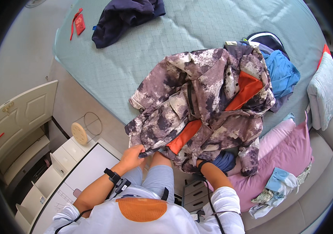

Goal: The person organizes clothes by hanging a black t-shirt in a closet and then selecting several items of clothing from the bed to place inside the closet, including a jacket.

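Observation:
A camouflage-patterned jacket (209,97) in brown, grey and white lies spread over the bed's near edge, with orange lining showing at its front opening and lower edge. My left hand (132,155) is closed on the jacket's hem at its near left corner. My right hand (199,162) reaches to the near edge of the jacket; cloth hides its fingers, so its grip cannot be made out. Dark blue cloth (224,160) sits beside my right wrist. Under the jacket's far right side lie blue and dark clothes (281,74).
The bed (174,31) has a pale green cover. On it are a dark garment (125,21) and a red phone-like item with a strap (80,24). Pink pillows (279,156) lie right, near crumpled cloths (277,187). A round wooden-topped stool (79,133) and white cabinet (63,160) stand left.

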`<state>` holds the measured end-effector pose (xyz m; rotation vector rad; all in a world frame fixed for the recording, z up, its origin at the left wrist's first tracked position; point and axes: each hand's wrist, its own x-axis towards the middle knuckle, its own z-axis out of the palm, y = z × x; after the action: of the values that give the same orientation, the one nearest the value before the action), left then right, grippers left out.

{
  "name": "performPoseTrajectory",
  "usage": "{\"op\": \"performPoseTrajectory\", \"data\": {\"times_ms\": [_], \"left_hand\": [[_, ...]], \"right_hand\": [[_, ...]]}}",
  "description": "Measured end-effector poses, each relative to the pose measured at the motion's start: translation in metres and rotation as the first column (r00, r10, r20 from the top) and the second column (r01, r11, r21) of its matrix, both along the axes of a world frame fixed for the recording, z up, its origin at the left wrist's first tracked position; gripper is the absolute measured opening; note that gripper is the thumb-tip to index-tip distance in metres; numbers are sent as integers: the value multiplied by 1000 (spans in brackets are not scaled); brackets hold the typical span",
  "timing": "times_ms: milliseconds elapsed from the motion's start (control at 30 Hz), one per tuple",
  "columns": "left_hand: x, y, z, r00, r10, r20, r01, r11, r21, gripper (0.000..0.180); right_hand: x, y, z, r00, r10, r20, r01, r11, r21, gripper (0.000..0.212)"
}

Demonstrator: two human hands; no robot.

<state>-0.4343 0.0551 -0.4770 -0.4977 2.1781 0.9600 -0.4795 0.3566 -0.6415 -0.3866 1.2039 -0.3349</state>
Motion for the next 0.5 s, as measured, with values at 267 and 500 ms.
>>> {"op": "performPoseTrajectory", "data": {"times_ms": [267, 500], "left_hand": [[2, 0, -3, 997, 48, 55, -46, 998, -32, 24], [7, 7, -9, 995, 44, 90, -42, 999, -22, 23]], "right_hand": [[10, 8, -8, 999, -32, -18, 32, 999, 6, 29], [17, 24, -13, 996, -55, -67, 58, 998, 39, 28]]}}
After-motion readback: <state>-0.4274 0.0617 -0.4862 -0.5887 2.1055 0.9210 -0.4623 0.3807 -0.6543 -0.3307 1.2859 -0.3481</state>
